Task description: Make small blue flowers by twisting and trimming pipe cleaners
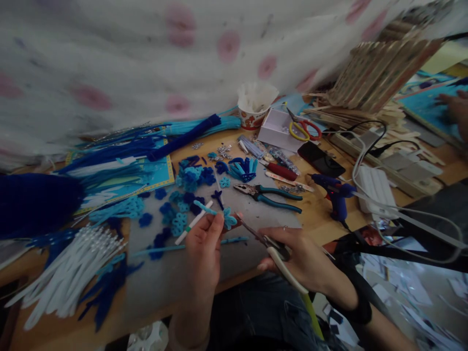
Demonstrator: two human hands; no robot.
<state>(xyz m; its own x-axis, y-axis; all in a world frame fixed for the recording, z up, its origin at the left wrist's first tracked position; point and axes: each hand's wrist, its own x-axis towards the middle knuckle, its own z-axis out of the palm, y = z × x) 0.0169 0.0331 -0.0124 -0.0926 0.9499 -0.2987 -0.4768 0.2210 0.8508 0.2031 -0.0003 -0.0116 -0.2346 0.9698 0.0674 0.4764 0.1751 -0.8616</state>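
Between the thumb and fingers of my left hand [205, 248] is a light blue pipe cleaner flower [229, 219], its fuzzy stem sticking out to the left. My right hand [300, 251] grips scissors [280, 263] with pale handles, and their blade tips point at the flower's right edge. Below the flower, a light blue pipe cleaner [234, 240] lies on the grey mat [157, 282]. A white stick with a green band [192, 224] rests beside my left hand. Finished-looking blue flowers [179, 223] are scattered to the left.
Pliers [280, 195] lie behind my hands. A blue glue gun [334, 192], a black phone [321, 158] and a power strip [389, 161] are at right. White pipe cleaners [69, 273] fan out at left. A paper cup [254, 107] stands at the back. Another person's hand [455, 109] shows far right.
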